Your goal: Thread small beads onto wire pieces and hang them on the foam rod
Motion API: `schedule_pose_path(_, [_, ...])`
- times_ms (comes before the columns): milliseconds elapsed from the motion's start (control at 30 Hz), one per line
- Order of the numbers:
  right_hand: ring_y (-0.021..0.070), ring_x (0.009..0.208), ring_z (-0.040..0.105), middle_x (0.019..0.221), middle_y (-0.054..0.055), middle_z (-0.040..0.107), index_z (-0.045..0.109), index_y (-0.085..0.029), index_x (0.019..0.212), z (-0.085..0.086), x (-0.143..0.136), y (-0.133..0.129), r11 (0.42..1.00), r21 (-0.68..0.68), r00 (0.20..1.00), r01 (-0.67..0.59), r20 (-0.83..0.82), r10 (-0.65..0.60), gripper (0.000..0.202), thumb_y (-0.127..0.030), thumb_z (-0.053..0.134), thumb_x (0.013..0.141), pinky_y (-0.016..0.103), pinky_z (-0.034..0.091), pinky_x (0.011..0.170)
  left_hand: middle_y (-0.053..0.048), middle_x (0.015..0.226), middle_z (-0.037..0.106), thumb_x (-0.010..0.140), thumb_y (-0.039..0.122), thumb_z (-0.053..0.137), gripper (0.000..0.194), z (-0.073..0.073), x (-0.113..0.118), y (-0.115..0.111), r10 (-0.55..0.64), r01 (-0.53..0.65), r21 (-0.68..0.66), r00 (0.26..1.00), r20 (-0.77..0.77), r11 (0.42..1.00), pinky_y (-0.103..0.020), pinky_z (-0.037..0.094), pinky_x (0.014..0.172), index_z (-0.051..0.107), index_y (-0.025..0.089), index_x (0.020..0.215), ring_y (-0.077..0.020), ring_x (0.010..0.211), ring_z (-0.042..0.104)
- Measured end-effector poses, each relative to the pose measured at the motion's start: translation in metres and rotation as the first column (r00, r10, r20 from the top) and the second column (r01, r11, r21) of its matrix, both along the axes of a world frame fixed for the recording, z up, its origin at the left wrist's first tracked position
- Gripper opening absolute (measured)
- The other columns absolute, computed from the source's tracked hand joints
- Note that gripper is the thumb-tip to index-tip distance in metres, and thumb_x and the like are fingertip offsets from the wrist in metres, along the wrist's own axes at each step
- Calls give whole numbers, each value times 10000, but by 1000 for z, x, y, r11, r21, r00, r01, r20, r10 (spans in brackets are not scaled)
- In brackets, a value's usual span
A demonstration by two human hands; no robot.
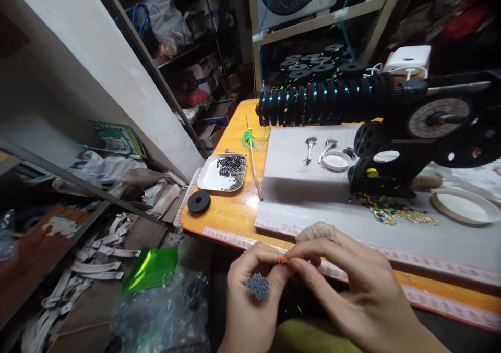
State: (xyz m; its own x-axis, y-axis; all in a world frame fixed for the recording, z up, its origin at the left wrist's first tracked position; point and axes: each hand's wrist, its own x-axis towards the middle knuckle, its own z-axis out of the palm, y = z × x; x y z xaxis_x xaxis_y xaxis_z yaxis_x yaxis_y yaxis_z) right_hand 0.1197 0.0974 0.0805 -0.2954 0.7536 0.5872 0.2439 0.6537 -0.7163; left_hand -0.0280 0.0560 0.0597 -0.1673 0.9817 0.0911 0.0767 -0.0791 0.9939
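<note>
Near the table's front edge, my left hand [254, 295] is closed around a bundle of thin pieces with grey round tips [258, 286], which poke out between thumb and fingers. A tiny orange piece [282, 259] sits at its thumb and fingertips. My right hand [348, 285] touches that orange piece with thumb and forefinger pinched together; a tan wrap [316, 232] covers one of its fingers. The fingertips of both hands nearly meet.
A white tray of dark pieces [203, 178], a black disc [199, 202] and a stick [254, 165] lie at left. Behind stands a black machine [383, 160] with spools; coloured pieces [391, 210] and a round dish [464, 206] lie near it.
</note>
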Motion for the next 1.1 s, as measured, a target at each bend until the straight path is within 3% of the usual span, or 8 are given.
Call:
schedule_pose_path(167, [129, 634, 595, 707, 25, 611, 623, -181, 827, -8, -2, -2, 997, 23, 998, 67, -20, -67, 122, -90, 560, 878, 216, 493, 532, -11, 730, 670, 801, 353, 739, 187, -8, 17, -7, 104, -86, -85, 965, 240, 993, -236, 478, 688, 678, 180, 762, -151, 708, 610])
schedule_pose_path(400, [144, 663, 593, 725, 39, 620, 614, -179, 861, -13, -2, -2, 992, 123, 998, 3, 64, -11, 140, -52, 554, 869, 237, 508, 578, -23, 771, 685, 668, 444, 843, 295, -15, 26, -6, 338, -275, -199, 806, 486, 941, -231, 498, 670, 728, 177, 722, -136, 697, 619])
schedule_pose_path(533, [159, 677, 589, 759, 61, 642, 627, -166, 865, -18, -2, -6, 974, 227, 990, -15, 143, -18, 153, -43, 535, 870, 277, 508, 608, -40, 891, 701, 634, 419, 871, 277, -6, 28, -4, 337, -214, -263, 673, 658, 941, -217, 508, 674, 747, 193, 735, -134, 755, 634])
schedule_pose_path(633, [152, 702, 602, 787, 61, 659, 653, -161, 915, -18, 2, -8, 966, 259, 991, -19, 136, -17, 168, -40, 545, 872, 271, 509, 623, -6, 723, 664, 658, 409, 861, 263, -5, 26, -3, 293, -132, -270, 605, 740, 954, -164, 463, 581, 724, 198, 738, -82, 626, 568])
schedule_pose_path(733, [126, 742, 611, 810, 49, 646, 673, -162, 942, -12, 9, -7, 973, 230, 993, -12, 117, -15, 188, -22, 590, 848, 228, 516, 662, 32, 607, 584, 735, 403, 812, 257, -8, 23, -2, 234, -116, -215, 691, 684, 970, -127, 387, 529, 683, 181, 721, -45, 549, 474])
schedule_pose_path(867, [113, 762, 609, 823, 28, 622, 673, -193, 973, -7, 14, -3, 991, 129, 996, -29, 87, 18, 227, -18, 614, 841, 209, 521, 683, 38, 587, 563, 788, 372, 774, 251, -15, 25, -3, 216, -133, -185, 800, 560, 974, -156, 413, 591, 634, 172, 731, -68, 593, 525])
schedule_pose_path(967, [103, 758, 615, 834, 20, 623, 675, -212, 987, -8, 12, 1, 999, 16, 999, -42, 15, 42, 223, -37, 617, 862, 182, 518, 630, 38, 585, 568, 817, 380, 742, 273, -19, 28, -5, 200, -137, -159, 844, 498, 978, -174, 421, 595, 606, 166, 716, -68, 565, 501])
schedule_pose_path(1100, [110, 769, 628, 844, 26, 644, 687, -206, 999, -10, 7, 1, 999, 10, 999, -47, -7, 47, 211, -55, 630, 862, 190, 528, 647, 24, 619, 603, 829, 380, 726, 254, -20, 29, -8, 201, -158, -133, 876, 438, 978, -187, 441, 599, 617, 170, 737, -84, 578, 523])
